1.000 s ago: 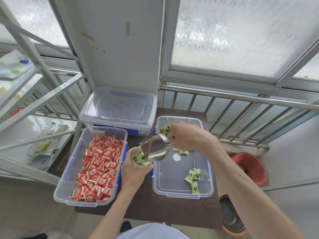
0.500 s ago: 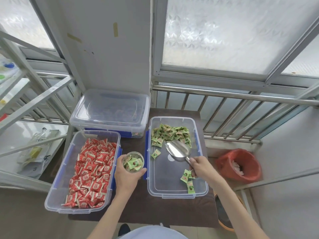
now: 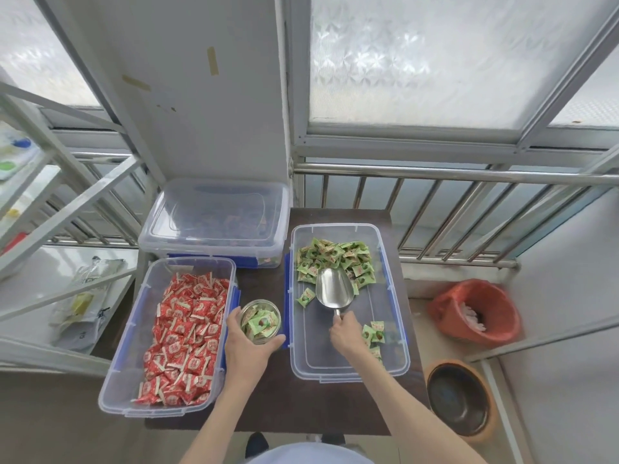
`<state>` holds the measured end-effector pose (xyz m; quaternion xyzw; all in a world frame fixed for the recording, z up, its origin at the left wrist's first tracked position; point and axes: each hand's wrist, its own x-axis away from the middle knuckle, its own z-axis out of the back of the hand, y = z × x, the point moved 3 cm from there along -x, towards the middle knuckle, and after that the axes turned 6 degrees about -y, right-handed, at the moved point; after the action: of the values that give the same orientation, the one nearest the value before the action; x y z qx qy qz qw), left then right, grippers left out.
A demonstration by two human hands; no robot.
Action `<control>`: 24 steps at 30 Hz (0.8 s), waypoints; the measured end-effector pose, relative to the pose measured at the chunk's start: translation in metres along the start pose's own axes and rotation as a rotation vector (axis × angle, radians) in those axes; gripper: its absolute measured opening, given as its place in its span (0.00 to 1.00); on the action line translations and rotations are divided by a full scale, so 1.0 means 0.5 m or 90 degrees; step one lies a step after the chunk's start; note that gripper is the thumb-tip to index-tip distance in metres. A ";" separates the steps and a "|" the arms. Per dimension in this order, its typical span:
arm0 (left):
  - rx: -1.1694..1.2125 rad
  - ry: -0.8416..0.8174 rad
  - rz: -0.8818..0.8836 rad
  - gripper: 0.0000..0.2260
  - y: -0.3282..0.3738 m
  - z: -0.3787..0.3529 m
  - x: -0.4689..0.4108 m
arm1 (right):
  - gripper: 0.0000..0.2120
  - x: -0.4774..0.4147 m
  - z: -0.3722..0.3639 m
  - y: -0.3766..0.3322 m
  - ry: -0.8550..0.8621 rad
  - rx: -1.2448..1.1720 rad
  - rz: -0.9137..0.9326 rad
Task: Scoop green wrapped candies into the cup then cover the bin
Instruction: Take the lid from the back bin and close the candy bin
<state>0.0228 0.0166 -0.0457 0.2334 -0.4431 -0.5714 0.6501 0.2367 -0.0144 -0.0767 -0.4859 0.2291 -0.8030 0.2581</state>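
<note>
A clear plastic bin (image 3: pixel 395 329) on the right of the dark table holds green wrapped candies (image 3: pixel 335 257) heaped at its far end, with a few more near its front right. My right hand (image 3: pixel 346 334) grips the handle of a metal scoop (image 3: pixel 333 289), whose empty bowl lies inside the bin against the heap. My left hand (image 3: pixel 246 349) wraps around a small clear cup (image 3: pixel 261 321) standing on the table between the two open bins. The cup is partly filled with green candies.
An open bin of red wrapped candies (image 3: pixel 182 333) sits at the left. Behind it stands a lidded clear bin (image 3: pixel 214 222). A metal railing (image 3: pixel 435 172) runs behind the table. A red-bagged waste bucket (image 3: pixel 475 316) and a dark bowl (image 3: pixel 459 400) sit on the floor at right.
The scoop left the cup, where it was tipped pouring candies, and dropped back into the green bin, then pushed toward the heap. The cup was lowered onto the table.
</note>
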 end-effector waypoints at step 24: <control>0.158 0.034 0.196 0.17 0.145 0.171 -0.215 | 0.12 -0.090 0.037 -0.391 0.154 0.045 0.306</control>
<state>-0.0054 0.1533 0.0224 0.2567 -0.5234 -0.4000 0.7072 0.2338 0.1609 0.0222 -0.3088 0.3390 -0.7783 0.4289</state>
